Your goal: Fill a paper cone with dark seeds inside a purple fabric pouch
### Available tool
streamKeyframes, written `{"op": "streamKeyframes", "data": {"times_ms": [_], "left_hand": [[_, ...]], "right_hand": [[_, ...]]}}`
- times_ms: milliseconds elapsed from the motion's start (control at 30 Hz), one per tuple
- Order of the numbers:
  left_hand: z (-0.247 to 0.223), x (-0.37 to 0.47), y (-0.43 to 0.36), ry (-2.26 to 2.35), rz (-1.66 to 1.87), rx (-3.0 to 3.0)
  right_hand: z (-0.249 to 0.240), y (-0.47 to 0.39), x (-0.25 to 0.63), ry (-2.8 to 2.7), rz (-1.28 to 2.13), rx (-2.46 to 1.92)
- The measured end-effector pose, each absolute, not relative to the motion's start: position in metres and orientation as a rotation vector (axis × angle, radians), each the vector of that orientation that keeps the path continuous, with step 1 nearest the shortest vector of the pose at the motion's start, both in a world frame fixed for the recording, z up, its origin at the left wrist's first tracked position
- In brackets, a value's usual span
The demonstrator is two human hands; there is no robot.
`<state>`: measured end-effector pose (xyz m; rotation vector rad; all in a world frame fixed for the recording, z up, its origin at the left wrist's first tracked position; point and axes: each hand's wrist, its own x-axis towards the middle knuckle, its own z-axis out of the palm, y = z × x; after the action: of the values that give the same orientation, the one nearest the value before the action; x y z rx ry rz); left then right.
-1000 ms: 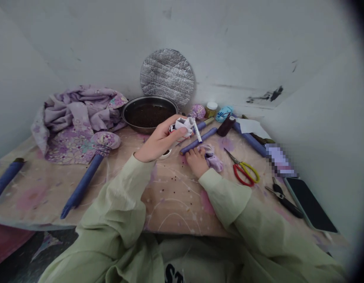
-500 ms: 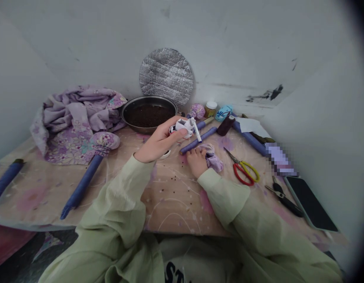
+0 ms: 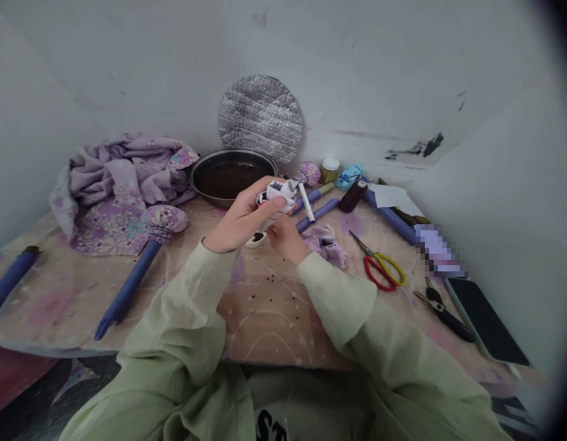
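A crumpled white cloth bundle [image 3: 280, 195] with dark and red markings is gripped in my left hand [image 3: 240, 222], its thumb across the front. Just below the bundle, my right hand [image 3: 288, 240] has its fingers bent inward against the underside; their tips are hidden. A white marker [image 3: 306, 203] shows right beside the bundle. Behind my hands sits a small white dish [image 3: 256, 240] with dark bits in it. A piece of purple floral cloth [image 3: 328, 246] lies to the right of my right hand, near a blue-wrapped stick [image 3: 318, 214].
Dark granules fill a black pan [image 3: 232, 177] at the back, before a silver round mat [image 3: 261, 119]. Floral fabric [image 3: 113, 202] and a cloth-headed stick [image 3: 131, 288] lie left. Scissors [image 3: 379, 266], pliers [image 3: 444, 309], thread [image 3: 353, 197] and a phone [image 3: 489, 321] lie right.
My right hand has left the purple cloth and moved up and left to the white bundle. My left hand has shifted slightly left with the bundle, and the small dish shows more.
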<state>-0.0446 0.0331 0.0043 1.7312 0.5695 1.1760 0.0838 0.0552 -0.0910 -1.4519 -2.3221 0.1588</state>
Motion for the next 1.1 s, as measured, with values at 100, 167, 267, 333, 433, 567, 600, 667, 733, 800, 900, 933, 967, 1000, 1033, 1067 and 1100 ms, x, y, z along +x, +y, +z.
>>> {"op": "streamKeyframes", "data": {"times_ms": [100,167,267,333,433,567,600,667,733,800,900,933,967,1000,1033,1067,1100], "left_hand": [[0.006,-0.047,0.032,0.563,1.183,1.721],[0.006,-0.049,0.032,0.546,1.192,1.721],[0.008,-0.05,0.033,0.538,1.211,1.723],[0.008,-0.05,0.034,0.539,1.218,1.725],[0.009,-0.05,0.034,0.545,1.211,1.725],[0.008,-0.05,0.033,0.548,1.201,1.728],[0.008,-0.05,0.034,0.539,1.201,1.73],[0.008,-0.05,0.034,0.526,1.203,1.731],[0.008,-0.051,0.034,0.529,1.207,1.736],[0.008,-0.051,0.034,0.539,1.21,1.742],[0.008,-0.05,0.034,0.554,1.21,1.742],[0.008,-0.05,0.034,0.558,1.209,1.743],[0.007,-0.05,0.034,0.559,1.207,1.745],[0.007,-0.051,0.034,0.558,1.204,1.748],[0.007,-0.051,0.035,0.554,1.2,1.75],[0.006,-0.051,0.035,0.549,1.197,1.748],[0.006,-0.051,0.035,0.546,1.195,1.745]], "right_hand": [[-0.093,0.062,0.073,-2.361,0.2,-1.401],[-0.09,0.062,0.082,-2.368,0.209,-1.412],[-0.082,0.054,0.111,-2.345,0.181,-1.525],[-0.081,0.045,0.131,-2.342,0.162,-1.635],[-0.088,0.034,0.146,-2.383,0.15,-1.775],[-0.102,0.028,0.142,-2.419,0.099,-1.885],[-0.104,0.028,0.139,-2.425,0.084,-1.903],[-0.107,0.028,0.135,-2.439,0.056,-1.931],[-0.108,0.029,0.133,-2.455,0.028,-1.951],[-0.109,0.029,0.134,-2.478,0.006,-1.952],[-0.11,0.028,0.135,-2.509,-0.021,-1.936],[-0.11,0.027,0.136,-2.516,-0.028,-1.93],[-0.11,0.027,0.137,-2.521,-0.032,-1.925],[-0.11,0.027,0.137,-2.526,-0.034,-1.918],[-0.111,0.027,0.137,-2.53,-0.034,-1.911],[-0.111,0.028,0.138,-2.534,-0.031,-1.903],[-0.112,0.028,0.138,-2.536,-0.029,-1.896]]}}
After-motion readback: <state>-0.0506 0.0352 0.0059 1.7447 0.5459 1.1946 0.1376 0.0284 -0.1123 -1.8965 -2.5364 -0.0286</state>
